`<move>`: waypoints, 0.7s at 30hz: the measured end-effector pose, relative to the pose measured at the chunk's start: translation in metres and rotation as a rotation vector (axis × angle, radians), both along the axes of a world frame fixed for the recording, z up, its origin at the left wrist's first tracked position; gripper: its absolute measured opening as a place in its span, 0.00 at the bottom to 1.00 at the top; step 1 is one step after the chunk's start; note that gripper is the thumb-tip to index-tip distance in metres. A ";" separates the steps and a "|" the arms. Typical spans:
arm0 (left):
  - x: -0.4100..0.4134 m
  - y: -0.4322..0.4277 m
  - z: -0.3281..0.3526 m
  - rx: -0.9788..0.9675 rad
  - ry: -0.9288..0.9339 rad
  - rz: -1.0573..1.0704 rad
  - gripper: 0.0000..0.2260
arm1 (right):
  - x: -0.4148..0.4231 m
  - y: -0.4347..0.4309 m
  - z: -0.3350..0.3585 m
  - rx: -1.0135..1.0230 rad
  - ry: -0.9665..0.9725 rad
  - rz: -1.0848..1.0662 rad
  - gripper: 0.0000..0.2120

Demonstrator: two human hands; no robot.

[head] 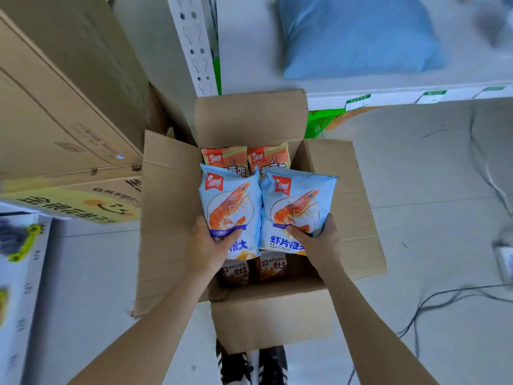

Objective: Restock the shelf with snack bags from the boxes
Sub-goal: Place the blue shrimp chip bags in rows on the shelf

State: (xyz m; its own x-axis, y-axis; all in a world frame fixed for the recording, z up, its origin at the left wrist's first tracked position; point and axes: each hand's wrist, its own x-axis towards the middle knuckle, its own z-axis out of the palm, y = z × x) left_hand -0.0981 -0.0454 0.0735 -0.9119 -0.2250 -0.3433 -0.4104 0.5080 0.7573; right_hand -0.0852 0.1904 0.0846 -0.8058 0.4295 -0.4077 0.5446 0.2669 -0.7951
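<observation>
1. Head view, my hands: my left hand [211,245] grips the lower part of the left blue bag [230,201], thumb across its front, fingers out of sight behind; my right hand [319,243] grips the right blue bag [297,201], thumb on the front below the printed prawn, fingers curled round its right edge.
2. Head view, the bags: both blue bags stand upright side by side, edges touching, over the open box [172,218]; each shows a large orange prawn.
3. Head view, the box: it sits on the floor [430,218] with its flaps folded out; inside, two orange bags [224,159] lie at the far end, partly hidden behind the blue ones; two brown bags [236,272] lie at the near end, between my wrists.
4. Head view, around: the shelf [388,90] runs beyond the box, price labels on its front edge; a blurred blue pack [358,37] lies on it; big closed cartons [63,93] are stacked to the left; cables [444,301] trail over the floor on the right; my shoes [249,365] show below the near flap.
</observation>
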 end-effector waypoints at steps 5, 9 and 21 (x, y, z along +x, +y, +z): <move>0.017 -0.004 0.070 -0.003 0.002 0.020 0.26 | 0.012 -0.004 0.067 0.001 0.015 0.045 0.28; 0.043 -0.001 0.129 0.014 -0.007 0.089 0.23 | 0.028 -0.003 0.125 -0.007 0.026 0.080 0.26; 0.153 -0.021 0.286 -0.097 0.033 0.307 0.25 | 0.102 -0.025 0.274 0.006 0.090 0.202 0.25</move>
State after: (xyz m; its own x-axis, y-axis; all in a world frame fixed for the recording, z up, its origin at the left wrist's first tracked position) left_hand 0.0547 -0.0659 0.3599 -0.8065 -0.5217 -0.2782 -0.5317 0.4342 0.7272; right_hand 0.0167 0.1651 0.3589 -0.9089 0.2581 -0.3276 0.4061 0.3685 -0.8362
